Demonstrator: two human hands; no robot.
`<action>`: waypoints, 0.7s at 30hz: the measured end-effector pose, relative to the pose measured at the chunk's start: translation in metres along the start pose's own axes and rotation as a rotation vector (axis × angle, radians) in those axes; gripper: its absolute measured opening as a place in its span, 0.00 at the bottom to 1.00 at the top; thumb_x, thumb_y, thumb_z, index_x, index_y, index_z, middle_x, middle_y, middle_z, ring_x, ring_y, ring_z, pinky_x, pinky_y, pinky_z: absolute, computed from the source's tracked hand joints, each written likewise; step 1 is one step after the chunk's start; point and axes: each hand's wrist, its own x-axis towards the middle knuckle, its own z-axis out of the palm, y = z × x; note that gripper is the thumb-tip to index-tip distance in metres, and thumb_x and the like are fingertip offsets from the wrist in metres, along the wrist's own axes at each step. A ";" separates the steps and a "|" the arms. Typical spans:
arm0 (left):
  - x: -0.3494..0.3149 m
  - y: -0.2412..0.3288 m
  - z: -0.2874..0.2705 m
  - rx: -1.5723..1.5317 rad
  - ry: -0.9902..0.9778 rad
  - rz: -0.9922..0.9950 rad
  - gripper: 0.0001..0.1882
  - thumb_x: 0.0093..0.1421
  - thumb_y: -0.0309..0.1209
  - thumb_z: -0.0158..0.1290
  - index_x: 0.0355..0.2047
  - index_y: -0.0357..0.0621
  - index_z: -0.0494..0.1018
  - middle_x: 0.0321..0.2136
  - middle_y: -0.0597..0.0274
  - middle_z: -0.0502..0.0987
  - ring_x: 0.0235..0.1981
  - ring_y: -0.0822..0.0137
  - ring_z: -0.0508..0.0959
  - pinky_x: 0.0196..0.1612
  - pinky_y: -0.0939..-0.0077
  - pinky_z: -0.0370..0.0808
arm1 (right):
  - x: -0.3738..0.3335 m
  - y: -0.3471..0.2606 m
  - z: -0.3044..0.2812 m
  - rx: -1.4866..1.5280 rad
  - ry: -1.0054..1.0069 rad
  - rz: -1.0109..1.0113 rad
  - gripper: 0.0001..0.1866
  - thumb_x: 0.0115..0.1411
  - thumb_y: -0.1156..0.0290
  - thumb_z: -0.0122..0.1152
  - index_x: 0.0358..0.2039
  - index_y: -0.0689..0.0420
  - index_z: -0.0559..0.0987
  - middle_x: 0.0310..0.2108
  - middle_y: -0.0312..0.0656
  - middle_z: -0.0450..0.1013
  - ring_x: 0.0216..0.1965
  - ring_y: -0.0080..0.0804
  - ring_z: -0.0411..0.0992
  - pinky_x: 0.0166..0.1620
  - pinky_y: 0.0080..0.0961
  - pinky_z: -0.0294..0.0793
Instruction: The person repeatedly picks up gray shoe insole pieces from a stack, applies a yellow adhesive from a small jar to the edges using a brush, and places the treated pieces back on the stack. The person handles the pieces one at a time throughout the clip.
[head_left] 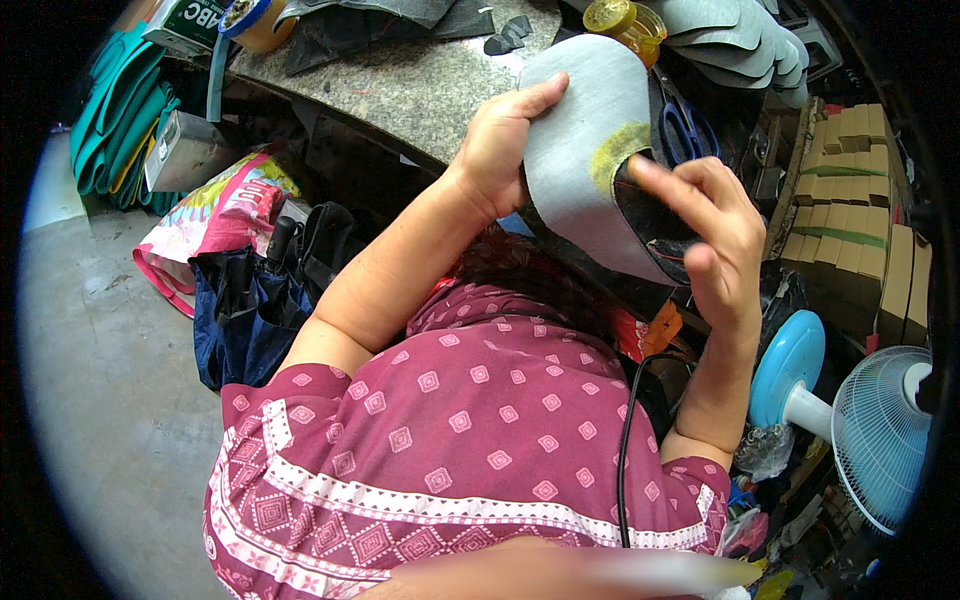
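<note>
My left hand is closed on the left edge of a grey, curved sheet piece, its thumb lying on the face. The piece looks like a shoe upper, though its exact kind is unclear. A yellowish, glue-like smear marks the grey face beside a curved cut-out. At that smear's edge rests the index finger of my right hand, whose other fingers are spread and hold nothing. Behind the piece's top edge stands a jar of amber stuff. Blue-handled scissors lie just beyond my right hand.
Dark scraps and small black pieces lie on the speckled tabletop. Stacked grey pieces stand at the far right. A blue fan and a rack of cardboard boxes are at right. Bags sit left.
</note>
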 end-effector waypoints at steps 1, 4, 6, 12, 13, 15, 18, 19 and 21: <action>0.002 -0.001 0.001 -0.016 -0.007 -0.003 0.24 0.70 0.39 0.44 0.57 0.31 0.66 0.49 0.45 0.75 0.49 0.53 0.79 0.53 0.56 0.76 | 0.001 0.000 0.006 -0.070 0.000 0.051 0.47 0.59 0.26 0.35 0.52 0.57 0.80 0.32 0.45 0.71 0.32 0.37 0.70 0.37 0.29 0.69; 0.006 0.002 0.000 -0.006 0.001 0.000 0.24 0.70 0.39 0.44 0.56 0.31 0.66 0.49 0.45 0.76 0.48 0.53 0.79 0.52 0.56 0.77 | -0.004 -0.003 0.021 -0.196 -0.113 -0.034 0.37 0.57 0.34 0.51 0.54 0.51 0.79 0.36 0.43 0.74 0.33 0.41 0.70 0.38 0.33 0.72; 0.008 0.006 -0.002 -0.013 0.010 0.012 0.24 0.70 0.40 0.44 0.57 0.32 0.66 0.49 0.45 0.75 0.49 0.53 0.78 0.54 0.56 0.76 | -0.008 -0.004 0.025 -0.124 -0.094 -0.070 0.24 0.55 0.54 0.64 0.50 0.52 0.81 0.32 0.40 0.76 0.31 0.38 0.70 0.36 0.30 0.72; -0.007 -0.007 -0.002 0.230 -0.034 0.125 0.29 0.70 0.49 0.43 0.58 0.37 0.66 0.51 0.52 0.74 0.51 0.60 0.76 0.55 0.60 0.72 | -0.012 -0.002 0.022 -0.023 0.012 0.086 0.24 0.51 0.82 0.63 0.50 0.52 0.81 0.31 0.39 0.76 0.29 0.36 0.72 0.35 0.31 0.73; -0.012 -0.012 -0.003 0.356 -0.026 0.138 0.29 0.69 0.50 0.45 0.58 0.37 0.66 0.50 0.53 0.75 0.50 0.62 0.76 0.54 0.62 0.72 | -0.011 -0.002 0.020 0.011 0.067 0.096 0.25 0.51 0.84 0.62 0.51 0.53 0.80 0.31 0.40 0.76 0.29 0.36 0.72 0.35 0.31 0.73; -0.019 -0.020 -0.004 0.493 -0.052 0.134 0.23 0.68 0.46 0.49 0.49 0.38 0.74 0.40 0.61 0.78 0.40 0.71 0.77 0.47 0.72 0.74 | -0.008 -0.005 0.021 -0.018 0.057 0.120 0.26 0.53 0.80 0.64 0.54 0.53 0.78 0.29 0.42 0.75 0.29 0.37 0.71 0.36 0.31 0.72; -0.018 -0.019 -0.012 0.315 -0.008 0.195 0.18 0.69 0.37 0.49 0.49 0.33 0.72 0.42 0.55 0.79 0.41 0.65 0.80 0.47 0.69 0.77 | -0.003 -0.011 0.016 -0.093 -0.073 0.141 0.24 0.54 0.70 0.66 0.53 0.55 0.79 0.27 0.43 0.73 0.29 0.38 0.70 0.36 0.29 0.70; -0.016 -0.016 -0.015 0.242 -0.029 0.241 0.18 0.69 0.37 0.49 0.49 0.32 0.72 0.41 0.54 0.80 0.40 0.65 0.81 0.47 0.69 0.77 | 0.000 -0.012 0.011 -0.107 -0.117 0.114 0.23 0.54 0.67 0.66 0.51 0.55 0.80 0.27 0.43 0.73 0.29 0.37 0.70 0.36 0.29 0.70; -0.013 -0.003 -0.026 0.218 -0.023 0.166 0.20 0.69 0.37 0.49 0.51 0.30 0.70 0.43 0.50 0.79 0.44 0.63 0.81 0.50 0.67 0.77 | 0.008 -0.008 -0.005 -0.142 -0.198 0.051 0.21 0.54 0.61 0.66 0.48 0.56 0.82 0.26 0.42 0.73 0.29 0.37 0.70 0.35 0.29 0.69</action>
